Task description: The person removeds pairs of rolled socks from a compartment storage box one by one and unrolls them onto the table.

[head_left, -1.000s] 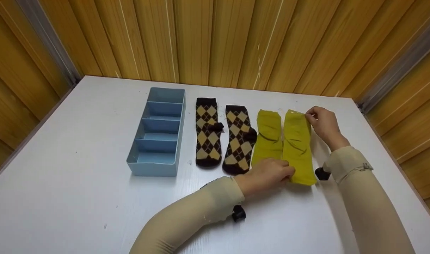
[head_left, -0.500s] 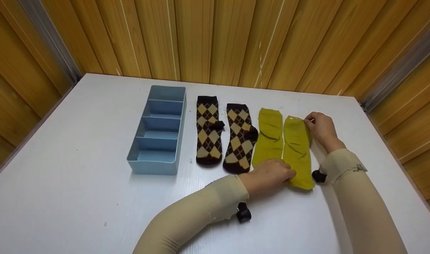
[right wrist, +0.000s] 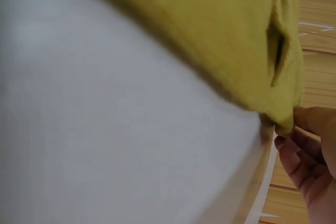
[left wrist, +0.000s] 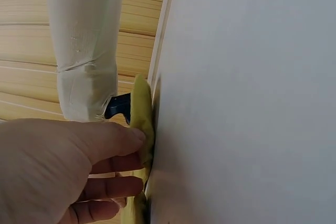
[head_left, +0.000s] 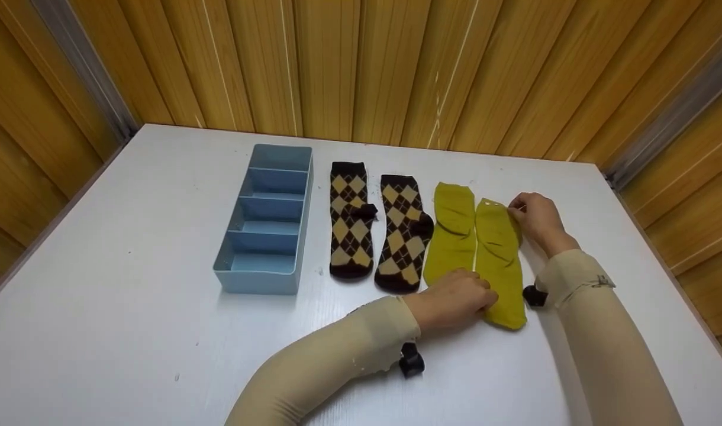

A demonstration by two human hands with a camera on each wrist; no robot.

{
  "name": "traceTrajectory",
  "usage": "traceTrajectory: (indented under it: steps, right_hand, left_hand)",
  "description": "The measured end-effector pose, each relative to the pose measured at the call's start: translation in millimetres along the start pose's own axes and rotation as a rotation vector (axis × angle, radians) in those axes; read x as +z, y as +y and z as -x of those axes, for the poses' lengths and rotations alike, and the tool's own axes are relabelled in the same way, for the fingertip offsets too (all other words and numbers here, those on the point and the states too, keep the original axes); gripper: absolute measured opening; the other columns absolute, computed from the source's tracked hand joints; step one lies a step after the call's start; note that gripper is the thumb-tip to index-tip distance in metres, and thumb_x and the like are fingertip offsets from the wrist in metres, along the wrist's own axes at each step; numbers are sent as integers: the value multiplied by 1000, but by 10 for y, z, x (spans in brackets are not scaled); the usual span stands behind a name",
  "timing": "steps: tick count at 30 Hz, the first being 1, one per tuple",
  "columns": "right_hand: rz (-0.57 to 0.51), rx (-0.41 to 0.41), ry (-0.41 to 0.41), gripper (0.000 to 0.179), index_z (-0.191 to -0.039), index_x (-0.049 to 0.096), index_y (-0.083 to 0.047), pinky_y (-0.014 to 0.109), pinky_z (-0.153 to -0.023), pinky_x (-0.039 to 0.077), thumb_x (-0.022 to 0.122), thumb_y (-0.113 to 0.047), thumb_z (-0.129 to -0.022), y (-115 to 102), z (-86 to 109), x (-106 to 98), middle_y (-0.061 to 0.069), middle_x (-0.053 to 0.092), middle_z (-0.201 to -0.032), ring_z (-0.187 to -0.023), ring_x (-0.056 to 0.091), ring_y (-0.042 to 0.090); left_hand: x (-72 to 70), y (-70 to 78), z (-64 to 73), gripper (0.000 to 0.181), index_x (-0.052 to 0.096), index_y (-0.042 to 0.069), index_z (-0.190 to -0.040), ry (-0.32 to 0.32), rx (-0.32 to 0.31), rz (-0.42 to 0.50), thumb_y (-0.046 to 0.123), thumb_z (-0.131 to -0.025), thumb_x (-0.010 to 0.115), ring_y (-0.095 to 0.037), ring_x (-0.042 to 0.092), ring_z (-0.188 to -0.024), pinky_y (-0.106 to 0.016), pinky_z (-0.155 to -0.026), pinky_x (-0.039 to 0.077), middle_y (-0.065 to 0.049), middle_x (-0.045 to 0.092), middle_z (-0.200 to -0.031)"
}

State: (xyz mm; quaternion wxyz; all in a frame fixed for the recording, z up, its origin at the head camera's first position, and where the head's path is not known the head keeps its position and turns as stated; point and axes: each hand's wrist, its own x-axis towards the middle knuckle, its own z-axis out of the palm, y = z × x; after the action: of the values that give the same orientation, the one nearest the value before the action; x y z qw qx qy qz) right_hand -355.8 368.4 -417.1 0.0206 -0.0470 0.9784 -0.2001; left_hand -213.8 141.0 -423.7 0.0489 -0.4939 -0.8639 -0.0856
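Observation:
Two mustard-yellow socks lie flat side by side at the right of the table, a left one (head_left: 454,207) and a right one (head_left: 497,236). My right hand (head_left: 540,220) pinches the top right corner of the right sock's cuff; the right wrist view shows thumb and fingertips on that yellow fabric (right wrist: 220,40). Lower down, my left hand (head_left: 455,300) pinches the same sock's left edge near the toe, covering the left sock's toe end. In the left wrist view, the thumb lies on the fabric (left wrist: 140,100) with the fingers bent beneath it.
Two brown-and-tan argyle socks, one (head_left: 350,236) and another (head_left: 401,236), lie left of the yellow pair. Farther left stands a blue divided organizer box (head_left: 259,283) with several compartments. All rest on a white table (head_left: 130,319) before a wood-panelled wall (head_left: 361,71).
The right yellow sock has slid toward me, its cuff now lower than the left sock's. My right hand moved down with it; my left hand shifted slightly down and right.

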Motion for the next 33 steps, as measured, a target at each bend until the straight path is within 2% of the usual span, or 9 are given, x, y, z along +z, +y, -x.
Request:
traceTrajectory:
  steps: [7, 13, 17, 24, 29, 33]
  right_hand:
    - [-7, 22, -14, 25, -111, 60, 5, 53, -91, 43, 50, -14, -98, 8, -6, -28, 25, 56, -110, -101, 51, 37]
    - [-19, 21, -1, 30, -116, 59, 4, 55, -95, 42, 49, -19, -100, -43, -28, -61, 26, 52, -116, -107, 49, 40]
    - [-7, 8, -1, 33, -119, 57, 4, 55, -96, 42, 49, -22, -100, -100, -47, -89, 26, 52, -118, -110, 50, 41]
    - [-29, -26, 23, 41, -121, 54, 5, 58, -100, 39, 47, -29, -101, -216, -47, -144, 29, 52, -121, -116, 48, 44]
    - [-13, -68, 48, 48, -127, 52, 6, 59, -102, 37, 47, -34, -100, -275, -19, -178, 31, 52, -124, -117, 48, 46]
    - [-7, -107, 78, 55, -132, 50, 4, 60, -106, 33, 47, -39, -99, -348, 1, -206, 32, 50, -132, -123, 44, 47]
  left_hand:
    - [-69, 39, 31, 8, 69, 22, -93, -27, 3, -29, 22, -92, 61, -7, 57, -81, -18, -77, 45, 8, 67, -88]
    - [-125, -24, 61, 9, 70, 21, -97, -32, -19, -39, 24, -91, 63, -7, 57, -80, -18, -76, 45, 7, 67, -90]
    - [-133, -86, 86, 11, 70, 19, -98, -19, -22, -45, 24, -90, 65, -8, 58, -81, -19, -75, 46, 5, 68, -93]
    - [-188, -187, 160, 15, 70, 19, -102, 29, -36, -119, 26, -91, 63, -10, 61, -86, -20, -78, 48, 4, 69, -95]
    - [-276, -260, 253, 18, 69, 20, -104, 86, -83, -190, 30, -91, 62, -12, 60, -88, -24, -80, 44, 4, 68, -96]
    - [-375, -339, 346, 24, 68, 20, -107, 99, -169, -227, 36, -90, 63, -13, 58, -91, -25, -83, 43, 3, 66, -99]
